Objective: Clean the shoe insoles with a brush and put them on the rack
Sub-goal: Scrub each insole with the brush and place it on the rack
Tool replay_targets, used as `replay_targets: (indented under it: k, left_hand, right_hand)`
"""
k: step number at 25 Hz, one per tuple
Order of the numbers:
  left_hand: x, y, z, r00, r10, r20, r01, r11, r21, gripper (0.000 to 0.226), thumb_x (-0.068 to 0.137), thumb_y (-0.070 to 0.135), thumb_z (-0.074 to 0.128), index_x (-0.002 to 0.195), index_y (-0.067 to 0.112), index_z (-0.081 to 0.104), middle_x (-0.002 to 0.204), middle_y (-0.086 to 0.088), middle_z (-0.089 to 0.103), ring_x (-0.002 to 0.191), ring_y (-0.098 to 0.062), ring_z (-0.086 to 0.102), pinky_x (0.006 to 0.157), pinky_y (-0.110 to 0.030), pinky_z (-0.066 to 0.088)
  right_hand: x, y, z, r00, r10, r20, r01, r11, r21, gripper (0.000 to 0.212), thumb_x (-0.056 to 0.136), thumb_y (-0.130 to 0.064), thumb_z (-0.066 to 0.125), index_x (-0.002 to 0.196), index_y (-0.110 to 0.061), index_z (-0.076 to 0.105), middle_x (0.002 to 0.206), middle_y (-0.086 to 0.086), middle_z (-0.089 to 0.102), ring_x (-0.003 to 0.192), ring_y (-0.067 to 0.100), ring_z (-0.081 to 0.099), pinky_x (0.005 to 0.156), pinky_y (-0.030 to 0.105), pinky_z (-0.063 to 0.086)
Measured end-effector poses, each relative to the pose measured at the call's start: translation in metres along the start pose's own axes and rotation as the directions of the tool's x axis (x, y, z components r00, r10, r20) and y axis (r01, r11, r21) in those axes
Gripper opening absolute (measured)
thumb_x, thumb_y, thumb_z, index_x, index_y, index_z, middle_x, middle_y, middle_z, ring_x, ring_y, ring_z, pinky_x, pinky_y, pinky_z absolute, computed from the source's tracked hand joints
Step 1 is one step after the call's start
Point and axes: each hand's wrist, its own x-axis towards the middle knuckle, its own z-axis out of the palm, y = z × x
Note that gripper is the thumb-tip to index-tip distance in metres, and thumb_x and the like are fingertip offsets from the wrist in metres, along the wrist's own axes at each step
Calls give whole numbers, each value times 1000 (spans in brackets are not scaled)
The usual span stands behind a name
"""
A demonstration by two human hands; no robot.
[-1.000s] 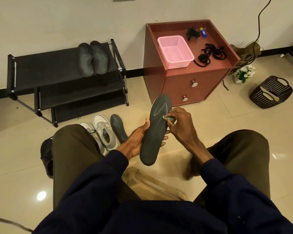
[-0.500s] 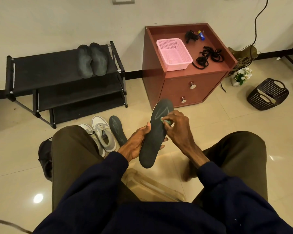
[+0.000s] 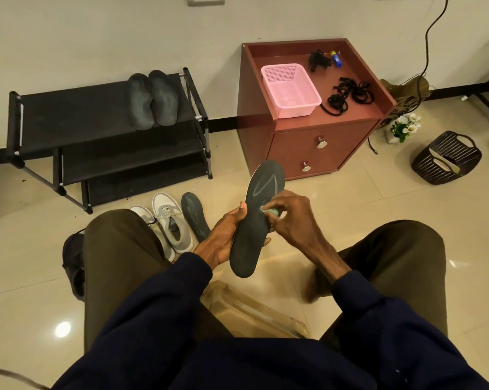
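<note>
A black three-tier rack (image 3: 105, 142) stands at the left against the pale wall, with a pair of dark insoles (image 3: 153, 99) lying side by side on its top shelf. On the glossy beige tiled floor (image 3: 26, 249) in front of it sit a pair of grey and white sneakers (image 3: 167, 223), and just beside them a single dark insole (image 3: 195, 216) lies flat.

The person sits with both knees spread, in olive trousers and dark blue sleeves. The left hand (image 3: 223, 237) holds a long dark insole (image 3: 256, 218) upright and slightly tilted, its fingers (image 3: 266, 241) wrapped behind it and the thumb pressed to the near edge. Pale curved marks show on the insole's upper part. The right hand (image 3: 291, 212) has its fingers pinched together on a small pale green brush (image 3: 268, 211), which touches the middle of the insole's face.

Further right, a reddish-brown cabinet (image 3: 316, 147) with two drawer knobs carries a pink plastic basket (image 3: 291, 91), black laces (image 3: 347, 95) and a small blue and yellow tube (image 3: 336, 58) on its worktop. A dark slatted basket (image 3: 446, 157) rests on the floor at far right, near small white flowers (image 3: 405, 126). No writing is legible anywhere.
</note>
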Motion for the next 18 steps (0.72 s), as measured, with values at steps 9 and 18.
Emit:
replay_targets:
  k: [9, 18]
  left_hand:
    - [0, -3, -1, 998, -44, 41, 44, 999, 13, 52, 109, 44, 38, 144, 9, 51, 142, -21, 59, 124, -42, 61, 98, -54, 53]
    - [-4, 1, 6, 997, -23, -69, 28, 997, 74, 55, 108, 49, 36, 133, 10, 64, 121, -16, 71, 104, -28, 70, 95, -40, 57]
  right_hand:
    - [13, 27, -10, 989, 69, -134, -88, 986, -144, 14, 80, -2, 80, 91, -11, 81, 89, 7, 73, 74, 14, 62, 71, 33, 59]
    - [-8, -17, 5, 898, -85, 431, 47, 994, 99, 14, 82, -6, 81, 92, -17, 83, 90, -4, 71, 75, 9, 65, 67, 26, 59]
